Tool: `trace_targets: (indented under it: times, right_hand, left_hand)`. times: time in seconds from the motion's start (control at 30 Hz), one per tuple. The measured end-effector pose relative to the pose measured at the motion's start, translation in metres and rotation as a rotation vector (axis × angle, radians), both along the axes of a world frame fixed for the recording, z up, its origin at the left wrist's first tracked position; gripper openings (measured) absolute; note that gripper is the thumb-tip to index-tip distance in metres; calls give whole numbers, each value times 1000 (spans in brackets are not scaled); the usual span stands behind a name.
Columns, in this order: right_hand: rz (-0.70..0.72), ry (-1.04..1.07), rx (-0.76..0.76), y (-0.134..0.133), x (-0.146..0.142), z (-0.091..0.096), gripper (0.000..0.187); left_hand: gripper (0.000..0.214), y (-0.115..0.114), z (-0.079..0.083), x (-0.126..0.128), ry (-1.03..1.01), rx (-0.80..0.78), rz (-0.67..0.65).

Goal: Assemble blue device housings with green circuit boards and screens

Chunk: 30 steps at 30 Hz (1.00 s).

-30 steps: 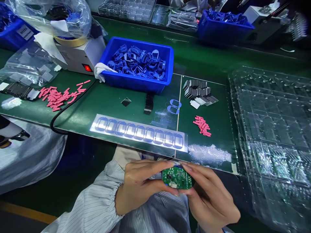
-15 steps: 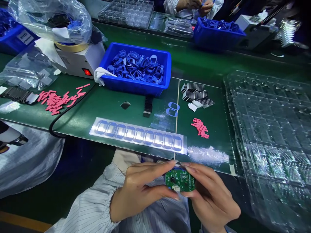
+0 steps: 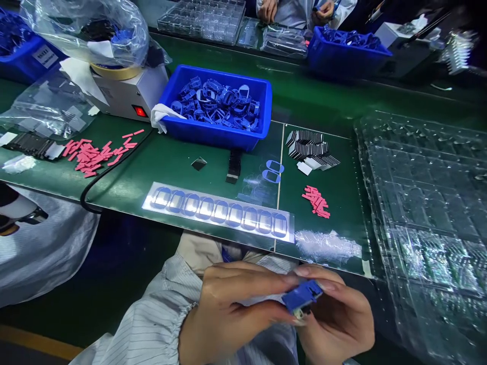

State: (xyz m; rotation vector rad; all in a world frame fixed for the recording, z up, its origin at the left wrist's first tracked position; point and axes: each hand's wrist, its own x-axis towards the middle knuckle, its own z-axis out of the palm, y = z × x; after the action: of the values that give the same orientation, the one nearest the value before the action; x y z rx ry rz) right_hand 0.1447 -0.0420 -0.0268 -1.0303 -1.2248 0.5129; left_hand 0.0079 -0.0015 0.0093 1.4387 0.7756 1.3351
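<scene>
L hand point(image 3: 232, 304) & R hand point(image 3: 335, 309) both grasping blue plastic frame point(image 3: 302, 296) at fingertips, tilted, just above bench edge; pinch apparently keeps frame's face exposed. Film strip of blue frames point(image 3: 218, 211) on bench, laid in row, seemingly for easy pick-off. Pink pads point(image 3: 315, 201) & black strips point(image 3: 312, 147) piled w/in reach. Blister tray point(image 3: 429, 203) to R; blue bin point(image 3: 216, 109) behind. Co-worker's hands point(image 3: 323, 12) at far bench.

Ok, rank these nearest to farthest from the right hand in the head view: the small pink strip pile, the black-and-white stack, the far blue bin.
1. Pink strips, on the green mat ahead of the right hand.
2. Black-and-white stack, beyond them.
3. Far blue bin, across the bench.
</scene>
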Motion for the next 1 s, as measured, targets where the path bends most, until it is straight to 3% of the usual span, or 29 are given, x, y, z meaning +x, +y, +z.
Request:
trace_targets:
  times: [0.13, 0.27, 0.37, 0.47, 0.57, 0.73, 0.9, 1.0]
  right_hand:
    - [-85, 100, -28, -2, -8, -3, 24]
    - [-70, 140, -72, -2, -9, -5, 24]
    - [32, 226, -197, -1, -1, -6, 30]
    - [177, 270, -286, 3, 11, -6, 21]
    - [257, 120, -309, 12, 24, -1, 10]
    - [382, -193, -330, 32, 33, 19, 8]
    - [451, -315, -398, 55, 22, 33, 9]
    - [389, -308, -497, 79, 24, 35, 15]
  left_hand:
    - [35, 3, 4, 2, 24, 31, -15]
    - [36, 4, 1, 1, 66, 48, -56]
    - [30, 3, 0, 3, 81, 72, -22]
    - [24, 1, -3, 4, 119, 54, 14]
    - [28, 1, -7, 1, 174, 5, 7]
    - [19, 9, -12, -14, 251, 50, 8]
    - [20, 17, -20, -31, 327, 12, 64]
    - [24, 23, -36, -39, 269, -50, 148]
